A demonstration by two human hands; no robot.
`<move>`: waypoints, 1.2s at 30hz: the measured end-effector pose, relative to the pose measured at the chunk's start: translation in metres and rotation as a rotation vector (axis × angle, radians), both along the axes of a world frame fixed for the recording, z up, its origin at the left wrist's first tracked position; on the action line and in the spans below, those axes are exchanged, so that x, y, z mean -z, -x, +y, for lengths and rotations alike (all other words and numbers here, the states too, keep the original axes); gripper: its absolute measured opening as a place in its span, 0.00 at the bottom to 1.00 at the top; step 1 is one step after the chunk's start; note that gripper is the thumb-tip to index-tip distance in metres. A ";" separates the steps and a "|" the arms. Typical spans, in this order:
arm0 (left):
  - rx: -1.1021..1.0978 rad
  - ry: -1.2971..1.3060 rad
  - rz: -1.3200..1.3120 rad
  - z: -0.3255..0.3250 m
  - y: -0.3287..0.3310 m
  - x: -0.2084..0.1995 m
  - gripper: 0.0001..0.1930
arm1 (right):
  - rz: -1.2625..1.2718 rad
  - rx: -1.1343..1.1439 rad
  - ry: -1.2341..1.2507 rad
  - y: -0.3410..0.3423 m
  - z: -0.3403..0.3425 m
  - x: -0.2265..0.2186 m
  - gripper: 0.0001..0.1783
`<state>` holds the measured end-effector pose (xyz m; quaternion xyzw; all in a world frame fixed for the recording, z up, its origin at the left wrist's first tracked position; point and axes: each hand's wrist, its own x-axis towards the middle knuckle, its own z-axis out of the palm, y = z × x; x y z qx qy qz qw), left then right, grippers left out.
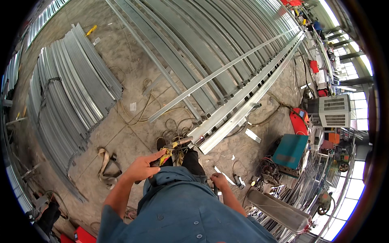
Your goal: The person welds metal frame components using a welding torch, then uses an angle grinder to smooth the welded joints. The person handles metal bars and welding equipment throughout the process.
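My left hand [142, 167] is closed around the yellow-wrapped handle of a welding torch [181, 142]. The torch's metal nozzle points right, close to the near end of a long steel rail [214, 141] on the floor. My right hand [220, 181] is curled at my right side, beside my dark trousers. Its fingers seem wrapped round something dark and narrow, mostly hidden by the hand. Ahead of me, long grey steel channels [178, 48] lie side by side, their near ends meeting a slanting crosspiece. A thin steel bar [223, 77] lies diagonally across them.
A strapped stack of steel profiles [69, 89] lies left, a webbing strap [106, 164] nearer. Cables [142, 117] loop over the concrete. At right stand a teal box [289, 150], a red machine [299, 121], a grey cooler [334, 111] and a gas cylinder [279, 210].
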<state>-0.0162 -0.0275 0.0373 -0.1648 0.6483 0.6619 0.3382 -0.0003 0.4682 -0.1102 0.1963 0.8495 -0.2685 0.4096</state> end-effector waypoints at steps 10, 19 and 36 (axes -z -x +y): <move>0.133 0.046 -0.035 0.011 0.020 -0.012 0.39 | -0.024 0.111 0.023 0.001 -0.003 0.001 0.23; 0.169 0.058 -0.005 0.010 0.022 -0.010 0.41 | -0.060 0.090 -0.016 -0.007 0.005 0.013 0.23; 0.170 0.106 0.201 0.011 0.013 0.010 0.41 | -0.001 -0.018 -0.052 -0.009 0.012 0.021 0.22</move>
